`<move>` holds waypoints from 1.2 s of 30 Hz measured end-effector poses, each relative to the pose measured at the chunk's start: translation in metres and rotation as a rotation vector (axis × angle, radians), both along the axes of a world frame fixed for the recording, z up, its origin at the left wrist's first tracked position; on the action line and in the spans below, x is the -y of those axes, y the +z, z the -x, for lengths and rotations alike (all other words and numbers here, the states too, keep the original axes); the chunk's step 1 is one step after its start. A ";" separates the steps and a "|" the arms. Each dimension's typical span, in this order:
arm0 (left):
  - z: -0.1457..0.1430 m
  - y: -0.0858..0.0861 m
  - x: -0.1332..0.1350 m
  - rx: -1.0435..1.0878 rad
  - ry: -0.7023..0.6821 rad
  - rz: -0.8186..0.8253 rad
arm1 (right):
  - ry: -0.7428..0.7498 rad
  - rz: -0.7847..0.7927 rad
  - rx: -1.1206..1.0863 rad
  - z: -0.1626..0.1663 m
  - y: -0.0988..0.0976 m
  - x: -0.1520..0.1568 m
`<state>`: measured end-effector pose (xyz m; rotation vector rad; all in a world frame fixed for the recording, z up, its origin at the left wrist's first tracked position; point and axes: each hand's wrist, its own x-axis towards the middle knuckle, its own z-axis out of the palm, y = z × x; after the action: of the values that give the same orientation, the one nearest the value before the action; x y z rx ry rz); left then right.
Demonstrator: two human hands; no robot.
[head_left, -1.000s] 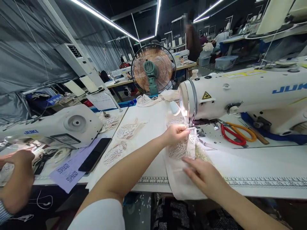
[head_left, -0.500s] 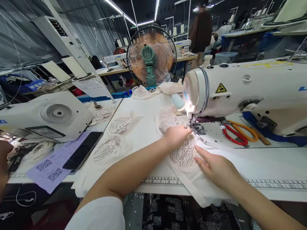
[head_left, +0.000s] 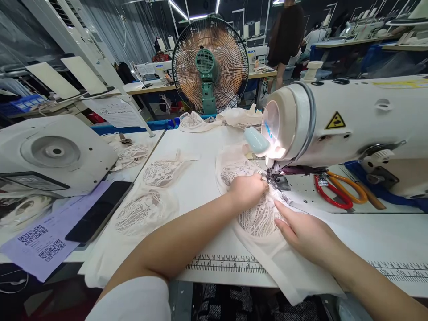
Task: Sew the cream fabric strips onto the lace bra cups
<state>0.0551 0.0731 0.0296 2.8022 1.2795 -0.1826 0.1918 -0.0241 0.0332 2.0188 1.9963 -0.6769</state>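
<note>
A cream lace bra (head_left: 257, 221) lies under the needle area of the white sewing machine (head_left: 354, 120), its lower end draping over the table's front edge. My left hand (head_left: 249, 191) is closed on the bra's edge right beside the presser foot (head_left: 273, 177); its fingertips are partly hidden. Flat against the right side of the lace cup rests my right hand (head_left: 301, 229), with index finger and thumb stretched out and apart. The machine's lamp lights the stitching spot. Another cream lace bra (head_left: 143, 211) is spread on the table to the left of my left forearm.
Red-handled scissors (head_left: 334, 194) and an orange-handled pair (head_left: 351, 189) lie beneath the machine arm. A phone (head_left: 100, 211) rests on a purple printed sheet (head_left: 36, 245) at left, near a second machine (head_left: 56, 151). More lace pieces (head_left: 220, 119) lie before a large fan (head_left: 209, 67).
The view has shifted slightly, so the machine sits farther right and the phone farther left. Both hands keep nearly the same place on the bra by the presser foot.
</note>
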 end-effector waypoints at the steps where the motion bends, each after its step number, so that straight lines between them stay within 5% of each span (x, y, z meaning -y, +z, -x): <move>1: -0.001 -0.001 -0.001 0.002 0.005 0.002 | -0.008 0.006 -0.006 0.000 0.000 -0.001; 25: 0.003 -0.009 -0.016 0.127 0.077 0.000 | 0.002 -0.086 -0.054 -0.001 0.001 -0.015; 33: 0.029 0.013 0.000 0.161 -0.320 -0.012 | 0.047 -0.138 -0.022 -0.017 -0.006 0.004; 36: 0.037 0.018 0.016 0.112 -0.334 0.059 | 0.082 -0.210 -0.007 -0.024 -0.016 0.013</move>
<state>0.0180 0.0567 0.0471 2.9074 0.7645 -0.0741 0.2162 -0.0371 0.0177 2.0343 2.2236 -0.4755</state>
